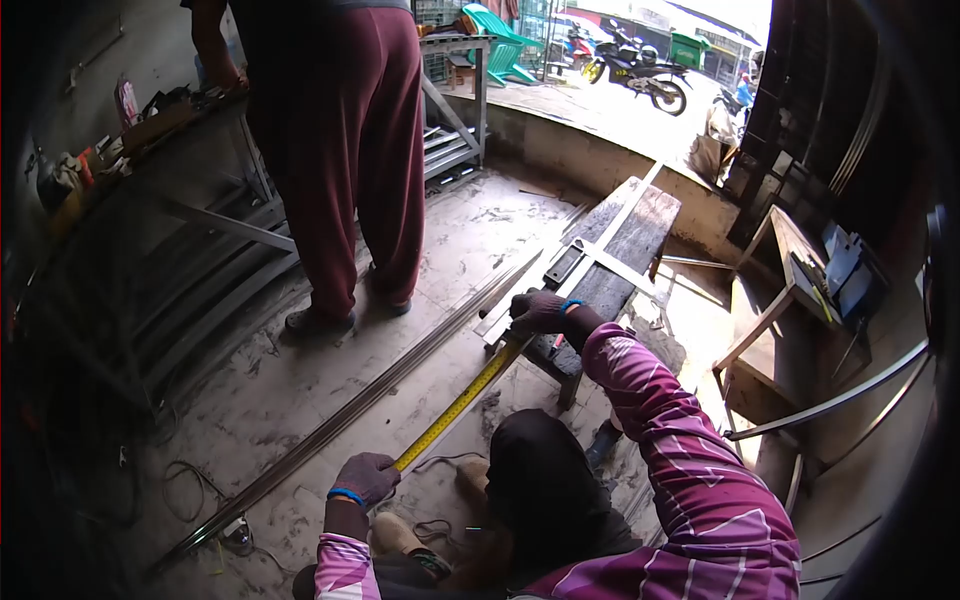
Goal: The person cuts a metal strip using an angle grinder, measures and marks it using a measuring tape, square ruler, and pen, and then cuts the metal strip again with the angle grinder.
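My left hand [365, 478], in a grey glove, is closed at the near end of a yellow tape measure [455, 412]; its case is hidden in the grip. The blade stretches up beside a long, thin metal bar [628, 208] that lies along a worn wooden bench [640, 235]. My right hand [540, 312], also gloved, has its fingers curled over the bar at the bench's near end, where the tape blade passes out of sight. A flat metal crosspiece [620, 265] and a dark rectangular block [565, 262] sit just beyond that hand.
A person [350, 130] in maroon trousers stands at a cluttered workbench [150, 140] on the left. Long metal rods [370, 400] lie across the floor. A wooden stand [765, 300] is at the right; a low wall [560, 160] and a motorcycle [640, 65] are beyond.
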{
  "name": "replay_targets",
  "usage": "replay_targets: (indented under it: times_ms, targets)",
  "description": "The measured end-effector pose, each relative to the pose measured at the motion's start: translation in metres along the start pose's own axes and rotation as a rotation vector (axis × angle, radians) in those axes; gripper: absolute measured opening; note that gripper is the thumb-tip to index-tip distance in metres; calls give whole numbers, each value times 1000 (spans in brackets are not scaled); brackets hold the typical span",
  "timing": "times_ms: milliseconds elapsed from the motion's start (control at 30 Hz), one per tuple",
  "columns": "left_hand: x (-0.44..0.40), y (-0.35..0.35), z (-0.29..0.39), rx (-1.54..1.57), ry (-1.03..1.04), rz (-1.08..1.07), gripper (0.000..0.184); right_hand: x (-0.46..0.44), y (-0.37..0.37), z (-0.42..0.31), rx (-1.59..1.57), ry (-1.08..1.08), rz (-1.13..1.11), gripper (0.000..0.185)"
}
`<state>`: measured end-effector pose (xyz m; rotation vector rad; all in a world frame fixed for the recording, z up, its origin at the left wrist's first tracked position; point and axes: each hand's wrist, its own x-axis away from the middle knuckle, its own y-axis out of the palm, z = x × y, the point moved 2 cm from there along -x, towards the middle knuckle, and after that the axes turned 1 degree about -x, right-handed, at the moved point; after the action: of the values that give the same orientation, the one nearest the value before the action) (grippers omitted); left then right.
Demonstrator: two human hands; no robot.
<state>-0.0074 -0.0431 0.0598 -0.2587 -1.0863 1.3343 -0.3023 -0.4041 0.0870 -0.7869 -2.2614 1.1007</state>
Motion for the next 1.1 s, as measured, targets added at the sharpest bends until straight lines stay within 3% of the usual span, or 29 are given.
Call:
replay_targets:
  times_ms: [367, 433, 567, 600, 933, 1100]
  targets:
    - [-11, 18, -14, 160, 23, 26, 31, 0, -1, -4, -43, 55, -107, 51]
    - [-11, 21, -17, 208, 5, 17, 31, 7, 0, -10, 1, -7, 39, 41]
    - [-18, 26, -18, 275, -69, 6, 31, -1, 7, 6, -111, 0, 17, 39]
    - [-31, 37, -38, 241, 27, 43, 29, 0, 8, 6, -131, 19, 23, 39]
    - [-23, 34, -29, 289, -28, 52, 28, -2, 7, 2, -27, 26, 12, 45]
    - [-29, 37, -36, 241, 84, 115, 29, 2, 3, -6, -40, 30, 19, 45]
